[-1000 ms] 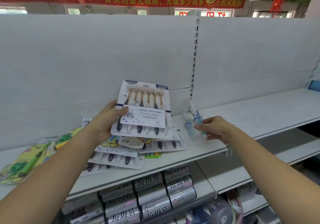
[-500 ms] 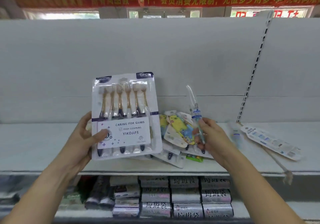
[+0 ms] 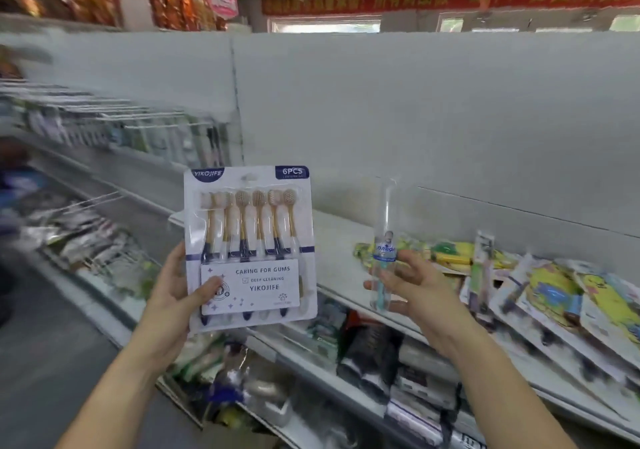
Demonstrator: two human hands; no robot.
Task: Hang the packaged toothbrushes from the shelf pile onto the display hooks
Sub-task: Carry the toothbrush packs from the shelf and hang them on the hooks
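Two packs are in hand. The left hand's [image 3: 173,296] grip clamps the lower left corner of the six-pack [image 3: 249,240], thumb on the front label and fingers behind. The right hand's [image 3: 415,289] grip lightly pinches the lower part of a slim clear single-brush pack [image 3: 384,254].

Both packs are held up to the left of the shelf pile [image 3: 554,292], the six-pack the farther from it. The six-pack stands upright with its long axis vertical, bristle heads up, printed face toward the camera and hang hole [image 3: 248,177] at the top edge. The single pack is also upright, leaning slightly.

The display hooks [image 3: 138,116], blurred, lie farther left of the pile and higher. To hang a pack cleanly, I would keep the hole uppermost, square the card to the prong and thread one pack at a time. A corner hold may let the top sway.
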